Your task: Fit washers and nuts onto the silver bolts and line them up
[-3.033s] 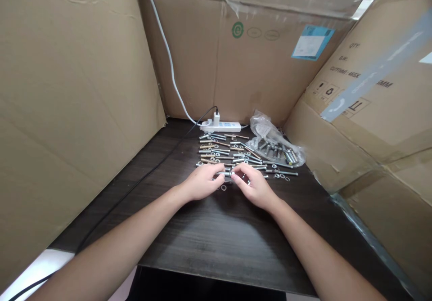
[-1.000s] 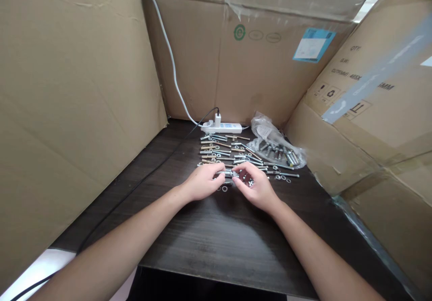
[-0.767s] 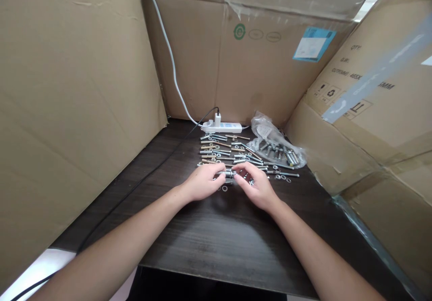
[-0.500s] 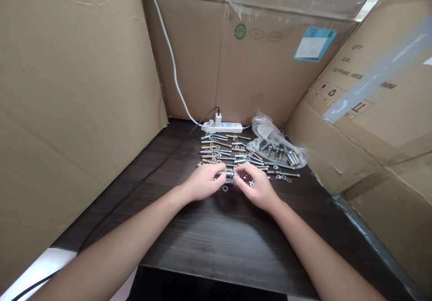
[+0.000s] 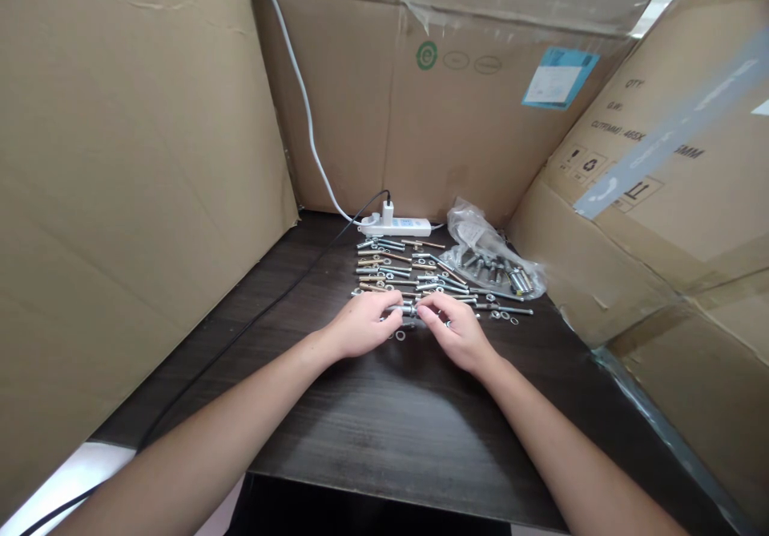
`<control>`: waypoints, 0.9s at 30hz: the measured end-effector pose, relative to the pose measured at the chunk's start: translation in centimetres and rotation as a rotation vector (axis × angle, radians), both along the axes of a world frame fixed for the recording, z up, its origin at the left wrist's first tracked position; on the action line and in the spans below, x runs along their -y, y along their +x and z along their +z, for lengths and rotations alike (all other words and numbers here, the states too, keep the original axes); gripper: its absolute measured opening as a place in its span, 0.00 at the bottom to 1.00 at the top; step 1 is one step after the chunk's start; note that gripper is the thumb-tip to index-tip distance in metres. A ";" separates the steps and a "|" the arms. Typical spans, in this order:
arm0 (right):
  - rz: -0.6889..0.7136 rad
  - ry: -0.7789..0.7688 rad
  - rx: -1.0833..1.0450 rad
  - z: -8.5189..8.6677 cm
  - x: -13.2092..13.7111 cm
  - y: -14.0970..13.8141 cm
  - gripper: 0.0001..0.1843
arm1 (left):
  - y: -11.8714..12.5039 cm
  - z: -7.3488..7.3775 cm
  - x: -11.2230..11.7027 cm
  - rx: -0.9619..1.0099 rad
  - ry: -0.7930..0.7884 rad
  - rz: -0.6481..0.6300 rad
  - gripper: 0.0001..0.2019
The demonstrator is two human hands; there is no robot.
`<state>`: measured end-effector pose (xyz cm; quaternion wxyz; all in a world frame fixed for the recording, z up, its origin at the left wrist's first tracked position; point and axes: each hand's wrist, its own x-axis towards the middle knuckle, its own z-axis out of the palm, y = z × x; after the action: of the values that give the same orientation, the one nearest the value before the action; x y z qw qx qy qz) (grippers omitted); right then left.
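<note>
My left hand [image 5: 368, 324] is closed on a silver bolt [image 5: 403, 309], held level with its end pointing right. The thumb and fingers of my right hand [image 5: 456, 334] pinch the bolt's right end, where a small nut or washer seems to sit; the fingertips hide part of it. Behind and around both hands lie rows of bolts [image 5: 393, 270], silver and brass-coloured, with loose nuts and washers among them. A flat washer [image 5: 400, 336] rests on the table just below my left fingertips.
A clear plastic bag [image 5: 481, 239] with metal parts lies at the back right. Behind the rows is a white power strip [image 5: 408, 226] with a plugged-in adapter. A black cable [image 5: 258, 312] crosses the dark table [image 5: 384, 432]. Cardboard boxes [image 5: 348, 119] wall in three sides.
My right fingers have closed in more tightly at the bolt's end, the thumb shifting slightly. Small parts formerly visible under my right hand are now covered. My left hand stays put.
</note>
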<state>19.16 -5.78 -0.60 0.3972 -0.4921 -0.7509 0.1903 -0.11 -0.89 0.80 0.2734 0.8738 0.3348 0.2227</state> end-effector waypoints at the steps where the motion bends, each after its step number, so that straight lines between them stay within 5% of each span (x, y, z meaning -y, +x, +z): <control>1: 0.003 -0.002 0.007 0.0 0.0 0.0 0.11 | 0.0 0.0 0.0 -0.002 0.000 -0.002 0.08; 8: 0.009 -0.001 -0.031 0.3 0.4 -0.4 0.04 | 0.1 -0.3 -0.1 0.009 0.000 -0.004 0.08; 22: 0.009 -0.021 -0.001 0.1 0.0 0.0 0.10 | 0.0 -0.4 -0.2 -0.004 -0.011 -0.013 0.06; 27: -0.002 -0.025 -0.030 0.1 0.2 -0.2 0.04 | 0.0 -0.5 -0.2 -0.001 -0.021 -0.011 0.07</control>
<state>19.01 -6.00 -0.53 0.4026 -0.4948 -0.7419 0.2066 -0.07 -0.70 0.35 0.2836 0.8729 0.3323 0.2173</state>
